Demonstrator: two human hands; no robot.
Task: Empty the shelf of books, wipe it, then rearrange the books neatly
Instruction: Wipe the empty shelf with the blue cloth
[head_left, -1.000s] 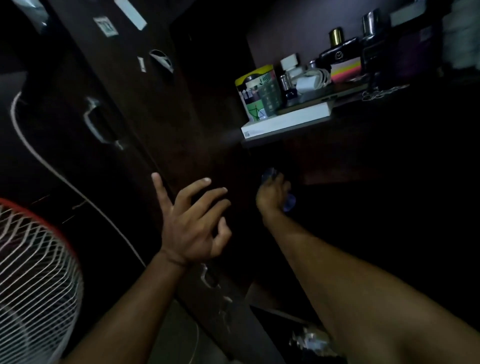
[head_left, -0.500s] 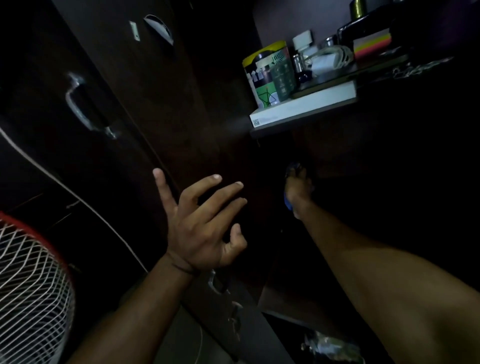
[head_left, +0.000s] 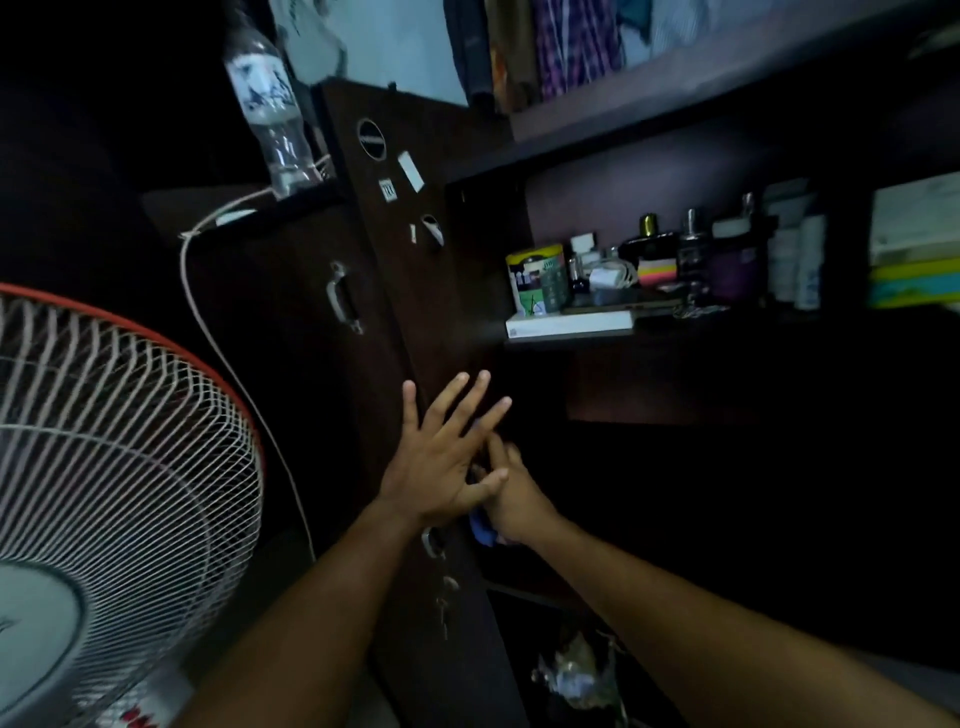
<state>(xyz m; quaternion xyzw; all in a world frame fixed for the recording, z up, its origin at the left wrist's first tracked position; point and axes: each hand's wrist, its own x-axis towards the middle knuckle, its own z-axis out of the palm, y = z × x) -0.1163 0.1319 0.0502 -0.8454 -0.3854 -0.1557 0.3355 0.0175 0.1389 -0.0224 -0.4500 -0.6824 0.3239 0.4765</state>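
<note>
My left hand (head_left: 441, 457) is spread flat with straight fingers against the edge of the dark cabinet door (head_left: 410, 312). My right hand (head_left: 511, 499) sits just behind it, at the mouth of the dark lower shelf (head_left: 727, 493), and grips a blue cloth (head_left: 483, 532) that pokes out below the palm. The inside of that shelf is too dark to make out. On the shelf above lies a white flat box (head_left: 569, 326). A stack of books (head_left: 914, 260) stands at the far right of that upper shelf.
A pedestal fan (head_left: 104, 493) fills the lower left, with a white cord (head_left: 208, 312) running up the cabinet. A water bottle (head_left: 270, 104) stands on the cabinet top. A printed tin (head_left: 537, 280), perfume bottles (head_left: 691, 249) and sticky notes (head_left: 657, 273) crowd the upper shelf. Crumpled plastic (head_left: 576, 670) lies below.
My left hand has straightened and moved right onto the cabinet door edge. My right hand with the cloth has pulled back toward it. The view has tilted upward.
</note>
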